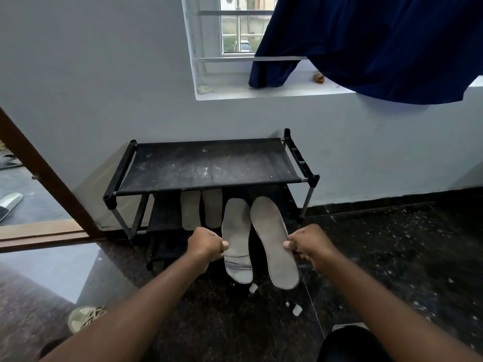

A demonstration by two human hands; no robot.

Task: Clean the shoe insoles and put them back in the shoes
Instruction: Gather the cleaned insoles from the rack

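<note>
1. While one insole is held in each hand in front of the shoe rack (209,165), the step in hand is judged to be the cleaning itself, most likely dust being shaken or knocked from the pair, and not yet the refitting.
2. The left insole (236,239) is pinched at its outer edge, about mid-length, by the left hand (206,244); the fingers and thumb are closed on the rim.
3. The right insole (274,241) is gripped in the same way at its outer edge by the right hand (307,246), with the thumb on top and the fingers curled beneath.
4. Both insoles are held side by side in the air with their soiled grey faces turned up, close at the far ends and a dark gap seen between them lower down.
5. Both arms are stretched forward and angled slightly inward, and the hands are kept at about the same height.
6. A second pair of insoles (190,210) is laid on a lower shelf of the rack, behind the held pair.
7. For the next move, a firm pinch is judged to be needed if the pair is to be struck together; no cloth or brush is seen in either hand.
8. For the refitting, shoes must be found — none is made out in the rack, and only a pale piece of footwear (83,317) is seen at the lower left.
</note>
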